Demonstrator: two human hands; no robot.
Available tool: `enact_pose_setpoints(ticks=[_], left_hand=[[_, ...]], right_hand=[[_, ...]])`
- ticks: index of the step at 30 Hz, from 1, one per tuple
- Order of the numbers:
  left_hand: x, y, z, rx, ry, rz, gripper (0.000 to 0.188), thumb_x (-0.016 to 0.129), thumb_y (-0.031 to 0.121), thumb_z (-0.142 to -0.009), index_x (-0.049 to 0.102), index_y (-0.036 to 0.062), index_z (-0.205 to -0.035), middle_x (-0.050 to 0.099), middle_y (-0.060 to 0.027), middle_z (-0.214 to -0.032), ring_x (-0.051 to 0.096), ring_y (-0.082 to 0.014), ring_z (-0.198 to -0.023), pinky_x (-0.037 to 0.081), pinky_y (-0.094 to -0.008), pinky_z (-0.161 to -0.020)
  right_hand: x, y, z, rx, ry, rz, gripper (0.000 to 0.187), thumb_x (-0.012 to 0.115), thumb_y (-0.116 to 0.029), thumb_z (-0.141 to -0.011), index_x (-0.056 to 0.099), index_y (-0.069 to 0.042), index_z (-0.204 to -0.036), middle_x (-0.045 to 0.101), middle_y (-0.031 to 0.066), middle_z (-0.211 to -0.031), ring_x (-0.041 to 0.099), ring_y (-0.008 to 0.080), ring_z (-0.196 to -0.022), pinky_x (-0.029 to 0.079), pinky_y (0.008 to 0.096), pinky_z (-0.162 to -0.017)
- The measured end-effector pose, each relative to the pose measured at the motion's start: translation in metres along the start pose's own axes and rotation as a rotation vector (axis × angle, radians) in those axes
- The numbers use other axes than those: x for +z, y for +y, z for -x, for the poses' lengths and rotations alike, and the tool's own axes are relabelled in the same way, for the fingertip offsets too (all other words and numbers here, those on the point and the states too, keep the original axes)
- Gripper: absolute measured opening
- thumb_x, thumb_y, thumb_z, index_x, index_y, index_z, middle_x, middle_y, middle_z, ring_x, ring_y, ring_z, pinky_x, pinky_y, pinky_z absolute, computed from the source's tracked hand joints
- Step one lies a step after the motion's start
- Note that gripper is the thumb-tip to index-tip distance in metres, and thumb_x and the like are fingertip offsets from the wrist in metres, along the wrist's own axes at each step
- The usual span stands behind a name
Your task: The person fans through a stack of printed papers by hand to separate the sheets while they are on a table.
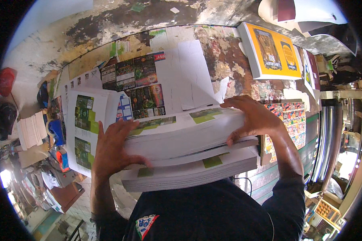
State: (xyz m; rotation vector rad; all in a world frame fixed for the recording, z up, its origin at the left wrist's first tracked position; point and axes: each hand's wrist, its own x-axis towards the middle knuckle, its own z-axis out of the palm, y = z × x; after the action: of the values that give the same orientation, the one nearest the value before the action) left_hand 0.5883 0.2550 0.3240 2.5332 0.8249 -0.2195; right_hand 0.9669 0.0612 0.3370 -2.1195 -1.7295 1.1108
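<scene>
A thick stack of white printed sheets (185, 142) with green panels is held between my two hands. My left hand (114, 148) grips its left end, fingers over the top and thumb along the near side. At the right end, my right hand (255, 118) spreads its fingers over the top, with its thumb on the near side. Directly below and nearer my body, a second thick stack (193, 174) shows green patches on its top sheet. Beside my left hand lies a flat pile of sheets (102, 106) with green printed panels.
A tall pile of yellow printed covers (279, 72) stands at the far right. Dark printed sheets (128, 76) and blank white paper (195, 72) cover the worn table's far part. A colourful printed sheet (293, 124) lies right of my right hand. Metal rollers (328, 140) stand beyond it.
</scene>
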Motion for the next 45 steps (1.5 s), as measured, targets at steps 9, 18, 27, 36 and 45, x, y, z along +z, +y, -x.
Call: enact_pose_setpoints(ticks=[9, 18, 27, 36, 45], left_hand=[[-0.008, 0.006, -0.001, 0.091, 0.046, 0.054, 0.096, 0.091, 0.061, -0.061, 0.06, 0.0113, -0.137, 0.066, -0.0105, -0.13, 0.061, -0.0321, -0.125, 0.023, -0.0644, -0.122], [0.023, 0.012, 0.009, 0.128, 0.277, -0.122, 0.086, 0.091, 0.042, -0.066, 0.056, 0.0047, -0.135, 0.066, -0.0171, -0.113, 0.062, -0.0419, -0.108, 0.044, -0.0509, -0.101], [-0.037, -0.006, -0.072, 0.281, 0.469, -0.252, 0.09, 0.083, 0.069, -0.067, 0.063, 0.0021, -0.125, 0.069, -0.0186, -0.113, 0.066, -0.0379, -0.107, 0.05, -0.0487, -0.094], [-0.026, -0.028, -0.166, 0.193, 0.4, -0.268, 0.101, 0.075, 0.08, -0.072, 0.058, 0.0031, -0.135, 0.066, -0.0237, -0.124, 0.063, -0.0427, -0.118, 0.044, -0.0557, -0.107], [-0.03, -0.038, -0.169, 0.108, 0.446, -0.283, 0.097, 0.069, 0.079, -0.079, 0.056, 0.001, -0.136, 0.064, -0.0241, -0.128, 0.063, -0.0435, -0.118, 0.048, -0.0566, -0.102]], right_hand=[[0.0, -0.002, 0.005, -0.055, 0.114, 0.065, 0.095, 0.097, -0.05, -0.059, 0.063, -0.006, -0.136, 0.06, 0.0196, -0.141, 0.051, 0.0388, -0.135, 0.04, 0.0495, -0.116], [0.047, -0.012, 0.023, -0.144, 0.409, 0.482, 0.093, 0.094, -0.051, -0.062, 0.056, -0.005, -0.135, 0.065, 0.0173, -0.122, 0.06, 0.0386, -0.119, 0.045, 0.053, -0.104], [-0.026, -0.005, -0.017, -0.292, 0.667, 0.617, 0.082, 0.092, -0.06, -0.057, 0.065, -0.006, -0.113, 0.069, 0.018, -0.112, 0.068, 0.0377, -0.108, 0.056, 0.0491, -0.091], [-0.042, 0.044, -0.091, -0.126, 0.659, 0.59, 0.092, 0.092, -0.062, -0.057, 0.063, -0.005, -0.124, 0.064, 0.0196, -0.124, 0.065, 0.0409, -0.115, 0.051, 0.0512, -0.098], [-0.055, 0.027, -0.098, 0.066, 0.516, 0.454, 0.097, 0.094, -0.056, -0.06, 0.056, -0.005, -0.133, 0.06, 0.026, -0.134, 0.059, 0.0453, -0.125, 0.051, 0.0514, -0.102]])
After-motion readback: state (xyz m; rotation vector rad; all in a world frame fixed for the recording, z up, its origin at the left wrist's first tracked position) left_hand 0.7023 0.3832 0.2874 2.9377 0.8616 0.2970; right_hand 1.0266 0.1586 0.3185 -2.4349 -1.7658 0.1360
